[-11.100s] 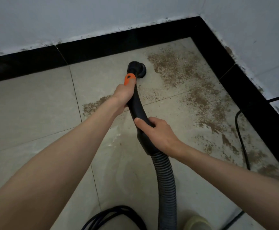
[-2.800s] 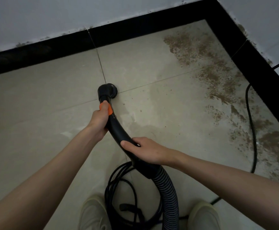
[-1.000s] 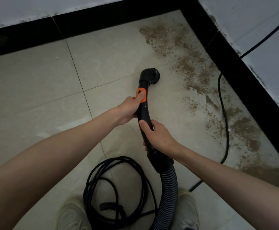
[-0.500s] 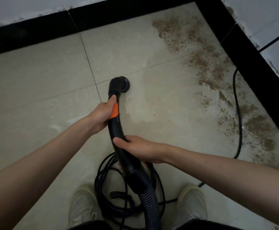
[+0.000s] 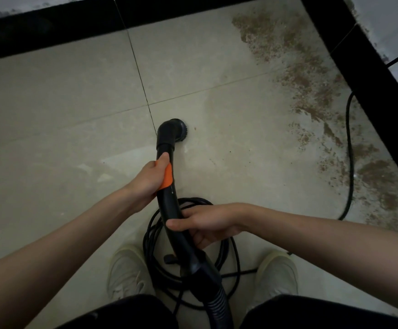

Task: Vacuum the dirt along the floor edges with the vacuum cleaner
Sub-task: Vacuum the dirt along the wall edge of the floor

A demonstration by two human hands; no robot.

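A black vacuum wand [image 5: 169, 205] with an orange slider [image 5: 168, 175] ends in a round brush nozzle [image 5: 174, 131] that sits on the pale floor tile. My left hand [image 5: 149, 178] grips the wand at the orange slider. My right hand [image 5: 205, 222] grips the wand lower down, above the ribbed grey hose [image 5: 218, 307]. Brown dirt [image 5: 311, 91] lies in a band along the black skirting [image 5: 371, 74] on the right, well right of the nozzle.
A coiled black cable [image 5: 188, 264] lies between my two pale shoes [image 5: 127, 271]. Another black cord [image 5: 349, 150] runs along the right wall through the dirt. Black skirting [image 5: 51, 29] also lines the far wall. Grout lines cross beside the nozzle.
The nozzle has drawn back toward me and to the left, away from the dirt band. Both hands keep their grip on the wand.
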